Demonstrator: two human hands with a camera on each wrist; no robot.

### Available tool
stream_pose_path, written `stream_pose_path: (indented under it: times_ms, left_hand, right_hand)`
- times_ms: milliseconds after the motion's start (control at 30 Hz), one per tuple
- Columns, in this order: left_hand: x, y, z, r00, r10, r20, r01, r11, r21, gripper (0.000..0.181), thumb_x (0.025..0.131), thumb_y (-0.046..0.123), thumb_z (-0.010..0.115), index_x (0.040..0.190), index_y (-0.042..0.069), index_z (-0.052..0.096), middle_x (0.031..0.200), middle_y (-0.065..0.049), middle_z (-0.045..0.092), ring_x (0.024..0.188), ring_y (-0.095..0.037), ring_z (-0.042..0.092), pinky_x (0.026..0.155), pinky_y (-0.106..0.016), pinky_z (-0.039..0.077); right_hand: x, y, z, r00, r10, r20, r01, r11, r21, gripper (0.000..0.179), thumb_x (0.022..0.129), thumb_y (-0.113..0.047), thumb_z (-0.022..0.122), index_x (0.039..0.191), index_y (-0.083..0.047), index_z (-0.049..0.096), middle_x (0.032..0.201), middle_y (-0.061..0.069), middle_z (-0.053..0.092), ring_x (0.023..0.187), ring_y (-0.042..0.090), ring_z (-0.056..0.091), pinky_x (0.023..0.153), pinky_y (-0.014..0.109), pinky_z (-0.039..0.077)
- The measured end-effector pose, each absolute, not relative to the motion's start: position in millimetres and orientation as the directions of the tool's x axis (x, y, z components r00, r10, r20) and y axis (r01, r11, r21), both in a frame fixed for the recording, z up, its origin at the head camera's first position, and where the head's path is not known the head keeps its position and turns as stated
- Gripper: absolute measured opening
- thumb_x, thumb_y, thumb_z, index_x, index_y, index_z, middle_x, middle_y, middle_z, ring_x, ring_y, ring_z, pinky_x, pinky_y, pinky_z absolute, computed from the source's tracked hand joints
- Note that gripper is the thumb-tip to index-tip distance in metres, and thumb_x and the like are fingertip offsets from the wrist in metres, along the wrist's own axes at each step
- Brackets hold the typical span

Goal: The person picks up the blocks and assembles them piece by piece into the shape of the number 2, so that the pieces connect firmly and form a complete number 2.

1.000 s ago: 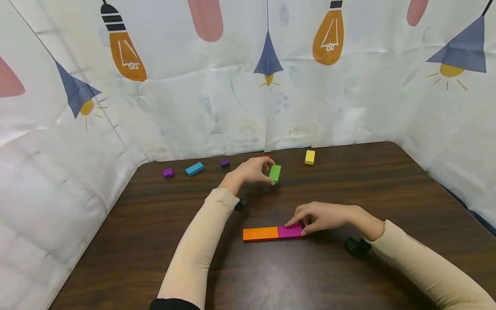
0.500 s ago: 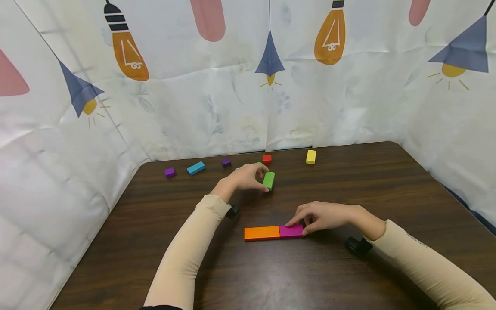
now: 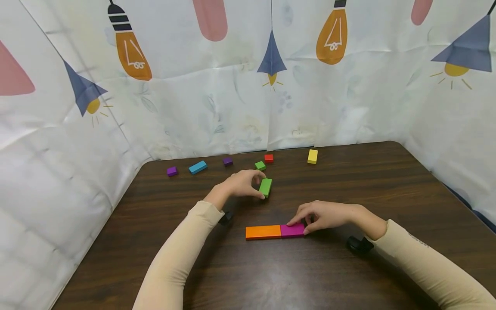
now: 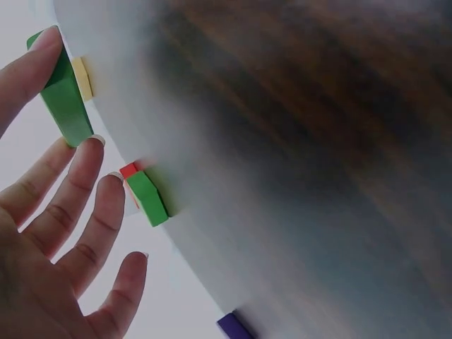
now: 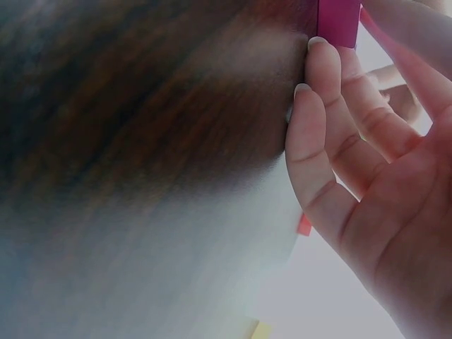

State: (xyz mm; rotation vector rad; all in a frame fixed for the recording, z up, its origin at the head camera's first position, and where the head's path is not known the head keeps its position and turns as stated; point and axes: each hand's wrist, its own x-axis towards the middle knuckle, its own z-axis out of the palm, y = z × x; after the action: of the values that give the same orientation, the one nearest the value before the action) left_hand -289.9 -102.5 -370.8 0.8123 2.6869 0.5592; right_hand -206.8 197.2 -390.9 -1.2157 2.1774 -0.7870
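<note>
My left hand (image 3: pixel 242 183) pinches a green block (image 3: pixel 265 188) by its ends, thumb at one end and fingertips at the other. In the left wrist view this green block (image 4: pixel 67 106) appears raised over the table. Nearer to me, an orange block (image 3: pixel 263 232) lies flat, end to end with a magenta block (image 3: pixel 293 231). The right hand (image 3: pixel 325 214) holds the magenta block between thumb and fingers at its right part. Only a corner of the magenta block (image 5: pixel 339 21) shows in the right wrist view.
Along the dark wooden table's (image 3: pixel 372 181) far side lie a purple block (image 3: pixel 172 171), a blue block (image 3: pixel 198 167), a dark purple block (image 3: pixel 227 161), a smaller green block (image 3: pixel 260 165), a red block (image 3: pixel 269 158) and a yellow block (image 3: pixel 312 156). A printed curtain (image 3: pixel 232 112) hangs behind.
My left hand has drawn the green block nearer and slightly left, uncovering the red block and the smaller green block. The right hand stays on the magenta block.
</note>
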Motion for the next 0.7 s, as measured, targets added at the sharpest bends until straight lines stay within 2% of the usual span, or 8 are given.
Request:
stream_pose_path:
  times_ms: [467, 700]
  left_hand:
    - [-277.9, -111.3, -375.4, -0.783, 0.607, -0.137, 0.505, 0.749, 0.429, 0.063, 0.085, 0.038, 0.085, 0.138, 0.014, 0.06, 0.113, 0.0, 0.064, 0.104, -0.019, 0.059, 0.091, -0.045, 0.046]
    - [-271.9, -120.1, -376.6, -0.768, 0.619, -0.168, 0.508, 0.747, 0.429, 0.062, 0.084, 0.039, 0.086, 0.134, 0.012, 0.06, 0.109, 0.001, 0.063, 0.096, -0.018, 0.057, 0.083, -0.039, 0.047]
  right_hand:
    - [-206.8, 198.9, -389.5, -0.465, -0.871, -0.156, -0.568, 0.429, -0.702, 0.038, 0.099, -0.02, 0.071, 0.136, -0.016, 0.068, 0.112, -0.008, 0.06, 0.083, 0.006, 0.055, 0.073, 0.026, 0.05]
    - [-207.0, 198.0, -390.5, -0.458, -0.875, -0.155, -0.571, 0.424, -0.703, 0.038, 0.099, -0.019, 0.071, 0.137, -0.016, 0.068, 0.112, -0.007, 0.06, 0.083, 0.006, 0.055, 0.073, 0.026, 0.051]
